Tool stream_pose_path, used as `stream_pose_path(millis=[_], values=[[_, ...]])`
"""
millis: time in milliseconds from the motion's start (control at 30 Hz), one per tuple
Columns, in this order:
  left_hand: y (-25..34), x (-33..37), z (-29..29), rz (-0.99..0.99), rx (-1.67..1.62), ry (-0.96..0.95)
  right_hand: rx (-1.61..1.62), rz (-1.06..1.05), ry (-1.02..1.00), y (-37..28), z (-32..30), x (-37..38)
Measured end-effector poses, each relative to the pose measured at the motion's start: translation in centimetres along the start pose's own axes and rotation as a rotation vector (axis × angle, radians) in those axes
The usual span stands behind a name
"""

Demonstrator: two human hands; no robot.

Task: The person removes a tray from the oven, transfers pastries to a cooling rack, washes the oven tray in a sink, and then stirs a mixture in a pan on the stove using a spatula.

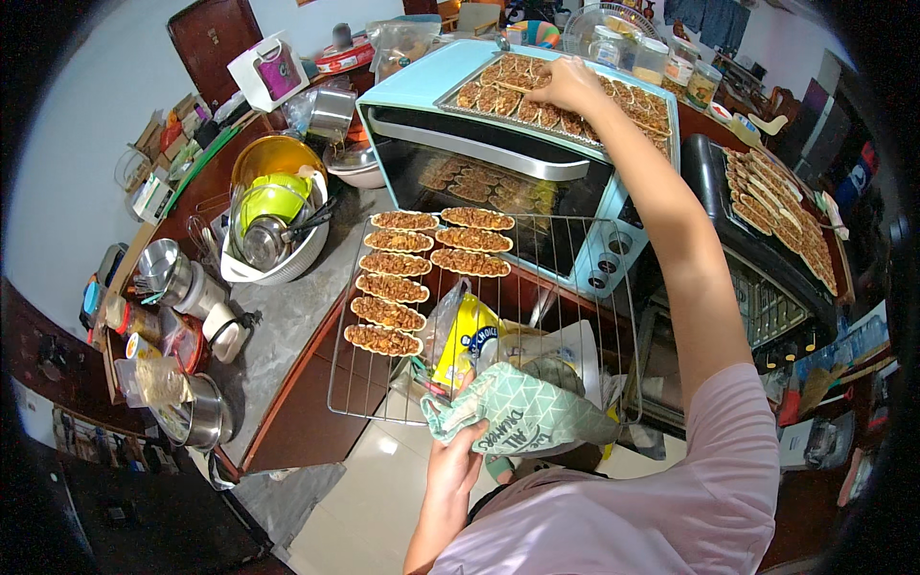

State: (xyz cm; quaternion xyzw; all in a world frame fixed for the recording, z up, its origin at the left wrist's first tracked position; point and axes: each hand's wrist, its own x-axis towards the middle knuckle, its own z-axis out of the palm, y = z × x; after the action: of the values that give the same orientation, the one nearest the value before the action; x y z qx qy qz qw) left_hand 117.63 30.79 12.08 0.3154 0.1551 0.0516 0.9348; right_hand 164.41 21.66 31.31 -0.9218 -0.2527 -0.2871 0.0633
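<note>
My left hand [454, 467] is closed on a mint-green patterned cloth [527, 410], folded over the near edge of a wire rack [565, 287]. Whether the fingers grip the rack through the cloth is hidden. Several boat-shaped nut tarts [391, 286] lie in two columns on the rack's left part. Over the top of the light-blue oven [422, 81], my right hand [565, 86] reaches down to a metal tray [460, 108] full of the same tarts. Its thumb and fingers pinch a boat-shaped tart [515, 88] there.
A black oven [714, 192] stands at the right, with more tarts [781, 216] on top. On the left grey counter [287, 335] sit a white basket [273, 264] of bowls and pans and a steel pot [206, 412]. Jars [647, 59] line the back. A yellow bag [465, 335] shows beneath the rack.
</note>
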Motion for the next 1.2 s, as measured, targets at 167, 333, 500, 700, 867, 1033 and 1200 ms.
stream_pose_path(millis=[167,333,500,700,867,1033,1200], values=[[1.0,-0.1,0.2,0.026,0.007,0.014,0.517,-0.281,-0.297,-7.7,-4.2,-10.4],[1.2,1.0,1.1,0.047,0.017,0.003,0.472,-0.521,-0.392,-9.0,-4.3,-17.7],[1.2,1.3,1.1,0.075,0.045,-0.020,0.521,-0.488,-0.358,-9.4,-3.3,-18.3],[1.1,1.5,1.8,0.082,0.057,-0.022,0.720,-0.397,-0.315,-6.7,-4.7,-17.8],[1.0,1.5,1.6,0.092,0.067,0.010,0.590,-0.080,-0.135,0.0,-7.2,-12.6],[0.8,1.6,1.8,0.089,0.066,0.008,0.415,0.106,-0.082,9.8,-5.2,-5.1],[0.9,1.2,2.3,0.086,0.062,0.017,0.125,0.230,-0.156,15.7,-2.4,-0.9]])
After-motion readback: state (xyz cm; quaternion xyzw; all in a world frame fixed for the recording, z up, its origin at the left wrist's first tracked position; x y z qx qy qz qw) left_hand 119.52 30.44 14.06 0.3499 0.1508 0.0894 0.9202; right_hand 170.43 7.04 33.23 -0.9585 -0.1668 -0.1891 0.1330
